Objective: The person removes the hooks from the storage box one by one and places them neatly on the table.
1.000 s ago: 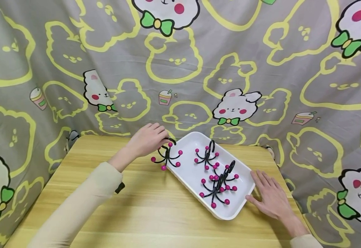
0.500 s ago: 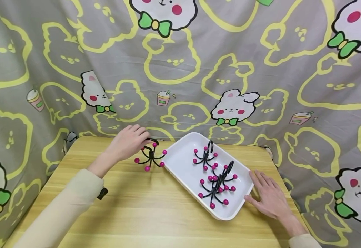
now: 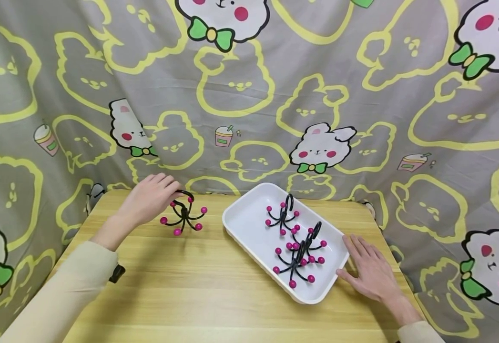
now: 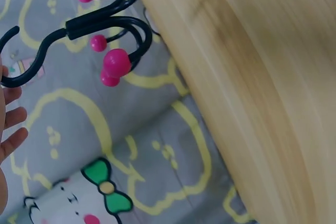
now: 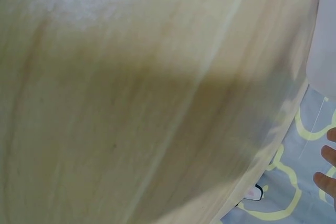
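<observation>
While the left hand (image 3: 152,195) pinches a hanger (image 3: 184,214) by its black hook, fingers curled on it, the right hand (image 3: 371,271) rests at the right end of the white tray (image 3: 247,216), fingers straight, thumb apart from them and at the rim. The pinched hanger is over the back left of the wooden table (image 3: 180,290), left of the tray and apart from it; its curved black arms end in pink balls. Three more lie in the tray: a back hanger (image 3: 283,219), and a middle hanger (image 3: 307,245) overlapped in view by a front hanger (image 3: 294,264); whether those two are tangled I cannot tell.

Behind hangs a grey curtain (image 3: 253,97) printed with yellow animal outlines, white rabbits with green bows, and pink cups. One cup (image 3: 224,136) bears a green patch like a label, too small to show whether it has lettering.
</observation>
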Demonstrator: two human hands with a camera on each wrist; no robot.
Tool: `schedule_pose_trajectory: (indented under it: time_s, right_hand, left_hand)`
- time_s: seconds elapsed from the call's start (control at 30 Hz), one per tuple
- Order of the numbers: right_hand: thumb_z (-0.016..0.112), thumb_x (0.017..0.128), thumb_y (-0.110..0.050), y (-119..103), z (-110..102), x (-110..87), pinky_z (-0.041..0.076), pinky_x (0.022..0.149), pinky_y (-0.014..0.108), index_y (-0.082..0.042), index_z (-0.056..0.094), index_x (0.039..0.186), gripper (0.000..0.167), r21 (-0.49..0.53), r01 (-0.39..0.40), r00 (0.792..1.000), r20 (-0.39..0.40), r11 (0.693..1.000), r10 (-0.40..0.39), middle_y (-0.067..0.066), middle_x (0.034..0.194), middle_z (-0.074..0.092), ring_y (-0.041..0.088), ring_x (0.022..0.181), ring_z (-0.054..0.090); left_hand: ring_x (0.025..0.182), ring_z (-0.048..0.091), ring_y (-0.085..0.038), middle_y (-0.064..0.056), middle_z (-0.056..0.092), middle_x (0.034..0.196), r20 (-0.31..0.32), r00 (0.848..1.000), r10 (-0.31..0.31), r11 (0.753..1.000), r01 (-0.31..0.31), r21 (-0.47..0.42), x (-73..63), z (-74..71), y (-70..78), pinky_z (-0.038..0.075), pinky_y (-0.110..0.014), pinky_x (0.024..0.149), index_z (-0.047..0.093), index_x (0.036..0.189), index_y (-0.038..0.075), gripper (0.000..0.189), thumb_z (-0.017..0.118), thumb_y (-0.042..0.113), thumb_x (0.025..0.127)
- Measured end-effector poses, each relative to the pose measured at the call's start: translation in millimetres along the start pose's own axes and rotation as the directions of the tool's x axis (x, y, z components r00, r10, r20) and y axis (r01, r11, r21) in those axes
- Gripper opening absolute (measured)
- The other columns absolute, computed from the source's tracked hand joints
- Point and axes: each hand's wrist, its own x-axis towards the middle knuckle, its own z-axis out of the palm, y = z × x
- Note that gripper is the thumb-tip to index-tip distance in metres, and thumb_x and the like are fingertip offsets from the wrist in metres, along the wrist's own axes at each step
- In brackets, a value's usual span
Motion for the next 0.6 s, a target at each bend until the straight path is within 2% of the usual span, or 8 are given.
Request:
schedule_pose_trajectory:
  time_s: [0.23, 0.43, 0.53, 0.6]
  right_hand:
    - [0.069, 0.087, -0.071, -0.5, -1.9, 0.8, 0.04, 0.115, 0.065, -0.008, 0.041, 0.161, 0.102, 0.005, 0.0, 1.0, 0.004, 1.0, 0.0, 0.024, 0.16, 0.048, 0.047, 0.145, 0.047]
    - [0.068, 0.087, -0.07, -0.5, -2.4, 0.3, 0.04, 0.116, 0.065, -0.007, 0.04, 0.162, 0.101, 0.006, -0.007, 1.0, 0.014, 1.0, 0.007, 0.025, 0.161, 0.048, 0.047, 0.145, 0.047]
    - [0.068, 0.088, -0.07, -0.7, -3.2, 0.4, 0.039, 0.116, 0.066, -0.008, 0.039, 0.162, 0.101, 0.01, -0.012, 1.0, 0.024, 1.0, 0.012, 0.025, 0.162, 0.046, 0.047, 0.146, 0.046]
    - [0.068, 0.088, -0.07, -1.1, -3.3, 0.4, 0.039, 0.116, 0.066, -0.008, 0.039, 0.162, 0.101, 0.012, -0.014, 0.999, 0.03, 1.0, 0.013, 0.025, 0.162, 0.046, 0.047, 0.146, 0.046]
  left_hand:
    - [0.086, 0.066, -0.032, -0.009, 0.068, 0.089, -0.022, 1.0, -0.013, 1.0, 0.013, 0.003, -20.9, -0.4, -15.3, 0.055, -0.046, 0.073, 0.066, 0.099, 0.008, 0.014, 0.074, 0.018, 0.096]
    - [0.086, 0.066, -0.034, -0.011, 0.068, 0.089, -0.014, 1.0, -0.009, 1.0, 0.009, 0.017, -37.9, 1.2, -25.2, 0.055, -0.048, 0.077, 0.066, 0.1, 0.006, 0.021, 0.061, 0.025, 0.107]
    - [0.084, 0.065, -0.033, -0.01, 0.066, 0.088, 0.005, 1.0, -0.021, 1.0, 0.021, 0.017, -45.5, 3.1, -29.1, 0.054, -0.048, 0.075, 0.066, 0.1, 0.007, 0.016, 0.065, 0.022, 0.103]
    - [0.084, 0.065, -0.033, -0.01, 0.066, 0.088, 0.021, 0.999, -0.039, 0.999, 0.039, 0.016, -50.7, 4.9, -31.2, 0.055, -0.049, 0.075, 0.066, 0.1, 0.007, 0.013, 0.072, 0.017, 0.096]
